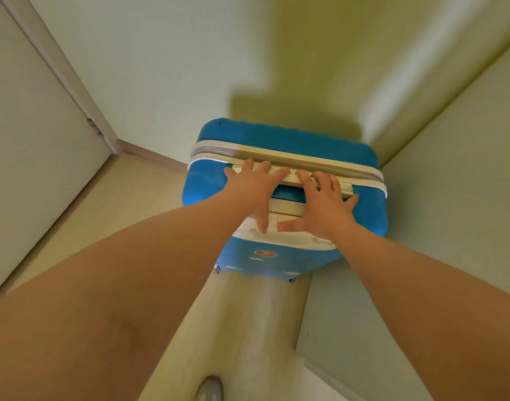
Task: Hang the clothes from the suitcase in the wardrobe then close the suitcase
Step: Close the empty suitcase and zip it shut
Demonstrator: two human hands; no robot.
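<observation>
The blue suitcase [280, 134] stands upright on its wheels at the far end of the floor [248, 328], tucked into the corner where the back wall [175, 68] meets the right-hand wall [450, 198]. It sits there probably so that it is out of the walkway and braced on two sides. Its zip band [277, 154] runs unbroken across the top and the two shells meet with no gap, so it looks closed. No clothes or wardrobe are in view, and I judge the hanging part of the task to be done.

Both hands are on the top, over the cream handle [290, 178]. The left hand [255, 186] lies flat with its fingers straight and splayed across the handle and its thumb pointing down the near face, pressing rather than gripping. The right hand [326, 205] is just beside it, with its fingers bent at the knuckles over the handle. Whether they hook under it cannot be told.

With two hands bearing down from above, this looks like steadying the case or seating the pull handle, not lifting. A door [31, 140] stands along the left edge of the floor
</observation>
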